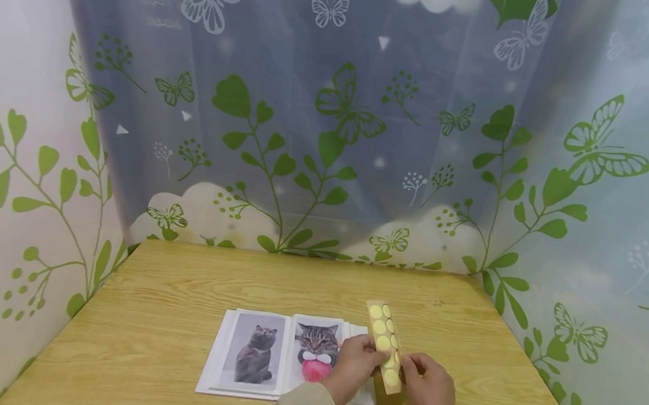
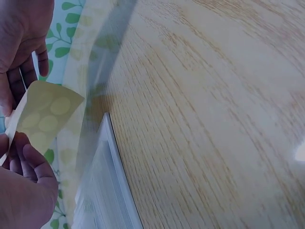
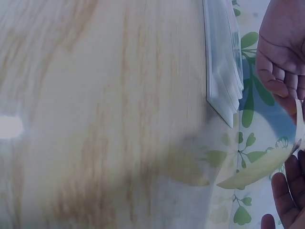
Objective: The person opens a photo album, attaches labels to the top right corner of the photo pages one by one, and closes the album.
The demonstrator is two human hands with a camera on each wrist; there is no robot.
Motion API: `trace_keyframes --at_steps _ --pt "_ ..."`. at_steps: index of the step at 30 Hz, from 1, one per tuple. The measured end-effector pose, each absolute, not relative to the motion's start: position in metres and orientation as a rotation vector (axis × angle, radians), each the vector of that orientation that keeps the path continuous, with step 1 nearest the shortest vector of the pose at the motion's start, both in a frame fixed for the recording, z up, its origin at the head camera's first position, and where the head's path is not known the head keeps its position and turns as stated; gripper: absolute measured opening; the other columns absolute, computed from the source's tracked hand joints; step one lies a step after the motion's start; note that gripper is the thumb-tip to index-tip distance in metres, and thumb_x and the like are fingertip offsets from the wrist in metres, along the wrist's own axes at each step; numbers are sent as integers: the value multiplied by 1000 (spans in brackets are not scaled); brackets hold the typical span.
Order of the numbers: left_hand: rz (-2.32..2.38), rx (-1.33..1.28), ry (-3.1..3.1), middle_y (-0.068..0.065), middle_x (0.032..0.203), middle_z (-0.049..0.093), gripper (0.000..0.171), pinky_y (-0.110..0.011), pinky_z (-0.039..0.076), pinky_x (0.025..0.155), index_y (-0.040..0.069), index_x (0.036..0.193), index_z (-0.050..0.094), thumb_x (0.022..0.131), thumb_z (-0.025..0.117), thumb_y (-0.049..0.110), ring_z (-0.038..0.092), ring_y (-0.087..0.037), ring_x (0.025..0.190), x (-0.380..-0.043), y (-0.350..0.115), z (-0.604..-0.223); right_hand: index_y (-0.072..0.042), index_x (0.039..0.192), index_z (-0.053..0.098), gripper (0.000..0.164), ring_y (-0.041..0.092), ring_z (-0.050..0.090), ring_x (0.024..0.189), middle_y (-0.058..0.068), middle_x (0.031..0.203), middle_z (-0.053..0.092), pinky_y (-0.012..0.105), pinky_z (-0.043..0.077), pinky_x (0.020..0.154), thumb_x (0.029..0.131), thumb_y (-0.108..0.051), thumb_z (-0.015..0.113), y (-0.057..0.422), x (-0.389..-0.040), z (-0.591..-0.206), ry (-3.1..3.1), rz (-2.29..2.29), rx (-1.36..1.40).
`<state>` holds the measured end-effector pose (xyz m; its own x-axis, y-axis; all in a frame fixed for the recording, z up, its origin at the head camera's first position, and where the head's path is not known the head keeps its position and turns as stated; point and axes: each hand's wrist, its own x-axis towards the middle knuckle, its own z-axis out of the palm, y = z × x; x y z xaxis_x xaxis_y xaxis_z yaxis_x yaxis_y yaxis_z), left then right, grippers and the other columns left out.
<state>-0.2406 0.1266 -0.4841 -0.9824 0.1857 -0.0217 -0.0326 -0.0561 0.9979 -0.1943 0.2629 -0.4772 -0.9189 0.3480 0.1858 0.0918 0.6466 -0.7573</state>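
Observation:
A narrow backing sheet of round yellow stickers (image 1: 383, 343) is held upright, at a slant, between both hands. Its left row is solid yellow; the right row shows dark-outlined circles. My left hand (image 1: 353, 362) grips the sheet's left edge, thumb over its front. From the other side my right hand (image 1: 432, 389) pinches the lower right edge with thumb and fingertips. The sheet's back (image 2: 47, 114) bends a little in the left wrist view. Left of the sheet, an open photo album (image 1: 218, 354) lies on the table, partly hidden by the left hand and sleeve.
The album's pages show a grey cat photo (image 1: 255, 351) and a tabby cat photo (image 1: 312, 340) with a pink ball. The wooden table (image 1: 179, 273) stands against curtains (image 1: 360, 186) printed with leaves and butterflies, on its back and sides.

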Motion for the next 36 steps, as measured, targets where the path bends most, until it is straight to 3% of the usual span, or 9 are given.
trace_keyframes --at_steps 5,11,16,22,29,36 --pt "2216 165 2023 -2 73 67 11 -22 48 57 -2 93 66 83 72 -2 55 -8 61 -242 125 -484 -6 97 74 21 19 60 79 3 88 71 31 46 65 97 -22 61 264 -195 -477 -2559 1174 -392" --pt "2213 160 2042 -3 74 68 16 -23 49 57 -3 96 64 83 72 -2 57 -8 62 -242 125 -483 -2 105 72 28 25 64 91 10 99 72 40 51 74 99 -26 59 269 -194 -478 -2549 1237 -399" --pt "2189 130 2053 -3 75 67 17 -25 51 58 -2 98 63 83 72 -2 57 -9 61 -240 125 -483 -3 107 72 30 26 63 97 12 106 71 39 51 78 100 -29 59 274 -193 -480 -2522 1303 -437" --pt "2150 84 2052 -2 77 67 17 -28 54 60 0 99 63 84 72 -1 58 -10 61 -239 126 -483 -1 108 72 34 28 62 99 12 107 71 36 47 79 99 -32 58 278 -192 -479 -2490 1342 -496" --pt "2091 87 2085 -3 76 67 17 -28 55 61 -1 100 64 84 71 -2 59 -11 62 -236 126 -486 2 115 68 46 31 62 103 12 106 70 46 50 85 102 -39 53 286 -191 -479 -2464 1412 -516" --pt "1991 203 2224 0 69 66 12 -22 49 53 0 90 67 81 73 -2 58 -9 59 -234 127 -493 1 114 68 45 30 62 102 10 104 70 44 49 85 101 -39 54 287 -190 -478 -2444 1422 -538"
